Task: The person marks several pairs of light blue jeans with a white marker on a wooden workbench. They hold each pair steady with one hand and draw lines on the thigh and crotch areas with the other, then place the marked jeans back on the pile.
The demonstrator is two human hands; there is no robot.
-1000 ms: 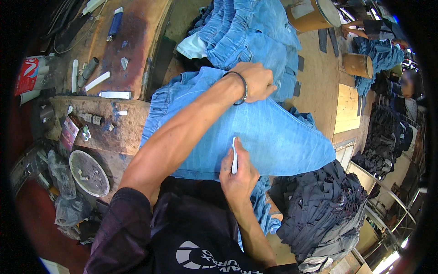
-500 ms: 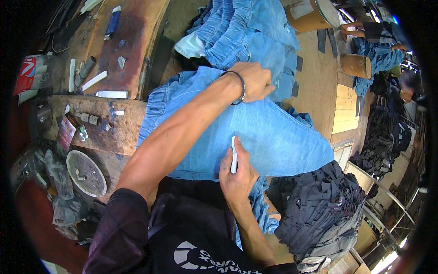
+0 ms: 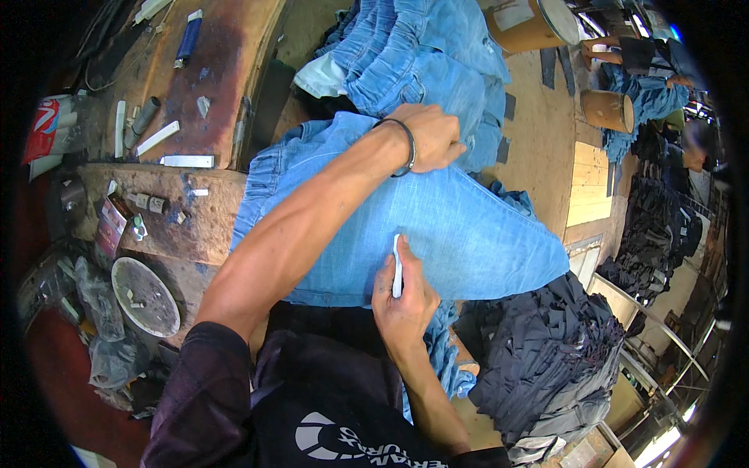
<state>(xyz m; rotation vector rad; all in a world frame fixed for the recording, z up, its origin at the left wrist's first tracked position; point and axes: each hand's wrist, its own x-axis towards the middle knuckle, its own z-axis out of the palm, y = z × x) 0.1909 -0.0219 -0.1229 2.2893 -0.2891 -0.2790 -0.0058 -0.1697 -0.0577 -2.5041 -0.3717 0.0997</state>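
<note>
A pair of light blue denim trousers [image 3: 484, 242] with a gathered waistband lies spread in front of me. My left hand [image 3: 433, 136], with a dark bracelet at its wrist, is closed in a fist at the far edge of the denim, seemingly clutching the cloth; its fingertips are hidden. Closer to me, my right hand [image 3: 404, 304] pinches a slim white stick [image 3: 398, 267] between thumb and fingers. The stick's tip rests against or just over the denim, near a slightly darker, rubbed-looking patch.
More blue denim garments [image 3: 437, 54] are heaped beyond. A dark pile of cloth [image 3: 538, 366] sits at right. On the stained wooden board [image 3: 218, 78] at left lie white sticks [image 3: 158, 138] and a blue tube [image 3: 188, 39]. A round dish [image 3: 148, 308] stands nearer. Another person [image 3: 651, 58] is at far right.
The view has shifted very slightly. My right hand and the white stick are almost where they were; my left hand stays in place on the denim.
</note>
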